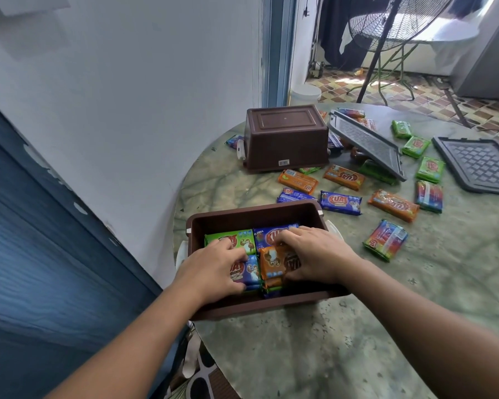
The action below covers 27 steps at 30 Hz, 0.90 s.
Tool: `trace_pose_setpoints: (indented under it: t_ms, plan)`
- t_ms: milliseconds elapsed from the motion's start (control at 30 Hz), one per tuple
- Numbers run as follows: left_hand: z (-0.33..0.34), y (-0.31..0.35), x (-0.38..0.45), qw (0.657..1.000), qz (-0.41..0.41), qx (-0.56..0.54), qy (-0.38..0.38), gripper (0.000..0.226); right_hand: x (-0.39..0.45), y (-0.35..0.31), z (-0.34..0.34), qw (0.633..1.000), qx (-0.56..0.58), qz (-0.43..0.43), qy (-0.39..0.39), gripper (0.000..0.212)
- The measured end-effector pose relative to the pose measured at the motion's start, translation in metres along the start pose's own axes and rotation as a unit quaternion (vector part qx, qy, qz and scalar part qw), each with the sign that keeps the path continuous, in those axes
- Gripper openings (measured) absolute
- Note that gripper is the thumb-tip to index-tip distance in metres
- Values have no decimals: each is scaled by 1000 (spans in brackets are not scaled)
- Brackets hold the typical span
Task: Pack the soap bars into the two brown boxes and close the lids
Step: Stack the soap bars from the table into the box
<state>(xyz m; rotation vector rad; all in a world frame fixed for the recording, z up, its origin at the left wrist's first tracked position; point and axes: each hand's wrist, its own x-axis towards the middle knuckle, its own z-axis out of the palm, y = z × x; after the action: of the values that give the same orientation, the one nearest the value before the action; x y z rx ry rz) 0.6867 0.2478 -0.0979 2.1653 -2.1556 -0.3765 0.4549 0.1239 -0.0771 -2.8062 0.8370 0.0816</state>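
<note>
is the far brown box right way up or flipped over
Flipped over. The far brown box rests on its rim on the table, flat base facing up, barcode sticker upside-down on its side wall.

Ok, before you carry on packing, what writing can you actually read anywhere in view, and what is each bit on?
"KUAT": blue-wrapped soap bar lying on the green marbled round table.
"KUA", end covered by the right hand: blue bar inside the near open brown plastic box.
"KUAT", partly covered by the left hand: bar in that box.
White sticker on the upturned brown box: too small.
Small print on the wrappers: blurred.
</note>
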Motion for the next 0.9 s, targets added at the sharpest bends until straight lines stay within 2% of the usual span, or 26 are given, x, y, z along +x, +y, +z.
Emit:
trace_pose_setpoints:
  t_ms: [67,167,267,333,433,500,533,600,667,733,800,900]
  plan:
    - [-1,0,0,1000,0,1,-1,61,-2,-1,1,1000,21,6,10,71]
    - [-1,-1,0,1000,0,-5,-2,60,-3,-1,-3,992,110,45,32,67]
    - [-3,-1,1,1000,0,-4,-2,59,0,-5,-9,975,183,80,94,43]
    - [-3,-1,2,1000,-1,-2,0,59,1,-14,-11,962,212,111,129,36]
    - [-3,0,0,1000,-4,-3,1,58,0,-21,-8,927,285,177,165,36]
    - [-4,1,-1,1000,-5,-4,3,58,-3,-21,-8,904,338,209,159,43]
    - [-4,1,-1,1000,-4,-5,2,58,-5,-21,-9,907,334,211,144,48]
    - [-4,1,-1,1000,-5,-7,1,59,-9,-20,-9,942,263,194,80,57]
    - [-5,1,-1,1000,-6,-6,-1,58,-14,-20,-11,978,136,157,-3,78]
    - [-5,2,-1,1000,-7,-4,-2,59,-15,-18,-14,993,17,113,-30,99]
    - [-5,2,-1,1000,-7,-2,-3,59,-14,-17,-17,995,-56,76,-38,95]
    - [-6,3,-1,1000,-6,0,-5,59,-11,-17,-15,993,-77,70,-49,75]
